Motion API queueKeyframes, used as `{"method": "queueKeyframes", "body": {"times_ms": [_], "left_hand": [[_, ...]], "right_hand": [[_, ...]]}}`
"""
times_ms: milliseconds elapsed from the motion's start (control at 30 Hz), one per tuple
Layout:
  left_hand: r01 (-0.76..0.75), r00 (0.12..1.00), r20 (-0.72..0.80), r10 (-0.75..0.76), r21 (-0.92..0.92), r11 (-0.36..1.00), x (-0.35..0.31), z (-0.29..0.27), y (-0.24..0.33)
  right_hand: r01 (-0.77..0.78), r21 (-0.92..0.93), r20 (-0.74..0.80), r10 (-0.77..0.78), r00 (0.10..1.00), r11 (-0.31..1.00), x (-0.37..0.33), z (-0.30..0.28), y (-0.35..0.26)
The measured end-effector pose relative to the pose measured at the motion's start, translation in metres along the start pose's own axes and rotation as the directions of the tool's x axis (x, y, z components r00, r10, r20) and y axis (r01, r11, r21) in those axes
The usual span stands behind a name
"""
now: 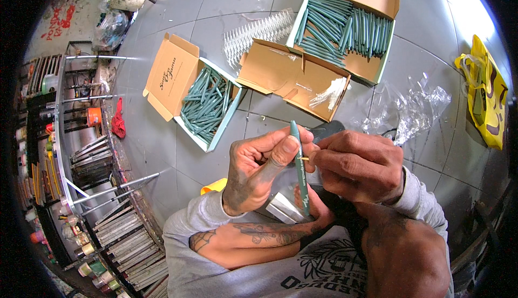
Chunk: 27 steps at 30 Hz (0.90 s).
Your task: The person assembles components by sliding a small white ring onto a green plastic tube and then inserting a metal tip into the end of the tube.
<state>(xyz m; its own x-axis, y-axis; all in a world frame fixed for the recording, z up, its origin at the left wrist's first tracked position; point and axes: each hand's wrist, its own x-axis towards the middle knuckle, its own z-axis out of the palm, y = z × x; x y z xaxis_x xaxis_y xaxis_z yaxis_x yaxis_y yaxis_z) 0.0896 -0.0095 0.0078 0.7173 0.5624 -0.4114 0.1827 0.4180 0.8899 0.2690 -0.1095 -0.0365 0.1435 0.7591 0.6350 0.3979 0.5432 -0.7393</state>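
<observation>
My left hand (pixel 259 168) pinches a green pen (pixel 303 184) between thumb and fingers, tip pointing up and away from me. Pale print runs along its barrel. My right hand (pixel 356 166) is closed beside it, its fingertips on a thin pale stick (pixel 304 158) whose end touches or nearly touches the barrel; what else the fingers hold is hidden. Beyond my hands, a small box (pixel 230 115) at the left and a larger box (pixel 381 70) at the far right hold many similar green pens. A pale, shiny block (pixel 285 209) lies near my crossed legs.
A brown carton (pixel 270 74) with white slim pieces (pixel 330 93) lies between the boxes. Behind it is a clear spiky plastic rack (pixel 259 36). Crumpled clear plastic (pixel 415 109) and a yellow bag (pixel 483 95) lie right. A metal rack (pixel 67 130) with frames and jars stands left.
</observation>
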Motion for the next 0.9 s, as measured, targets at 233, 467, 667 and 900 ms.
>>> {"method": "queueKeyframes", "body": {"times_ms": [233, 467, 667, 900], "left_hand": [[-0.014, 0.998, 0.061, 0.017, -0.06, 0.998, 0.0011, -0.0063, -0.0035], [0.009, 0.996, 0.088, -0.002, -0.089, 0.996, 0.0018, -0.0071, -0.0035], [0.04, 0.999, 0.008, -0.04, -0.054, 0.998, 0.0012, 0.0008, 0.0026], [0.033, 0.997, 0.067, -0.028, -0.073, 0.997, 0.003, -0.0062, -0.0014]], "right_hand": [[-0.068, -0.003, -0.003, 0.068, 0.998, 0.998, 0.0061, -0.0053, -0.0095], [-0.094, 0.023, 0.005, 0.094, 0.996, 0.995, 0.0041, -0.0067, -0.0076], [-0.092, 0.013, -0.009, 0.092, 0.996, 0.996, 0.0029, -0.0057, -0.0051], [-0.068, 0.013, -0.005, 0.068, 0.998, 0.998, 0.0054, -0.0071, -0.0037]]}}
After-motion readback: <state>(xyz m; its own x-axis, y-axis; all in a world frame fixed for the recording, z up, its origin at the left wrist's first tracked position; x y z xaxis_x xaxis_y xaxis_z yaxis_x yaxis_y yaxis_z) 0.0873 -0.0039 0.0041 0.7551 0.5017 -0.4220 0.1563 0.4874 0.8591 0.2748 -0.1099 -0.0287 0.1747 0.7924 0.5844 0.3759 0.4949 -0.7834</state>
